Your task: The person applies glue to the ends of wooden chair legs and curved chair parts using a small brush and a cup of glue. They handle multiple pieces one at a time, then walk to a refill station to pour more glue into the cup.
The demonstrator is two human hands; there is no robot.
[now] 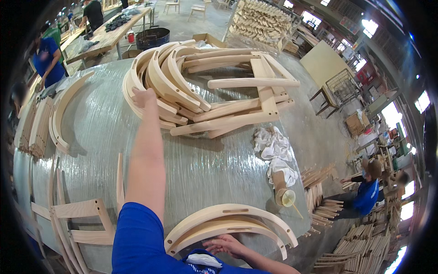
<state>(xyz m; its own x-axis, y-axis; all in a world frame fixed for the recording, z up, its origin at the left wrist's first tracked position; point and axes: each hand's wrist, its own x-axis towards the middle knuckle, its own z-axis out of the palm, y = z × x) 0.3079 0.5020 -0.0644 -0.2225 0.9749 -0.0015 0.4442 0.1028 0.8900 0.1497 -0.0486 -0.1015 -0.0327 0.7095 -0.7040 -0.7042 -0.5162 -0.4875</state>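
My left hand (pixel 145 97) reaches far across the table, its fingers closed over a curved wooden chair rail (pixel 132 86) at the left side of a pile. Several more bent rails (pixel 169 84) lie stacked in that pile, some with slots and holes. Beside them, joined wooden chair frames (pixel 264 86) with straight legs point to the right. My right hand (pixel 224 245) is low, close to my body, with its fingers loosely apart and nothing seen in them. Just beyond it, two slotted curved rails (pixel 228 212) lie on the table's near edge.
Plastic film covers the table (pixel 205 169). White rags (pixel 273 144) and a cup with a stick (pixel 288 198) lie right. Slats (pixel 41 123) and a chair frame (pixel 82 219) are left. Co-workers (pixel 48 57) stand far left and right, near stacked wood (pixel 360 246).
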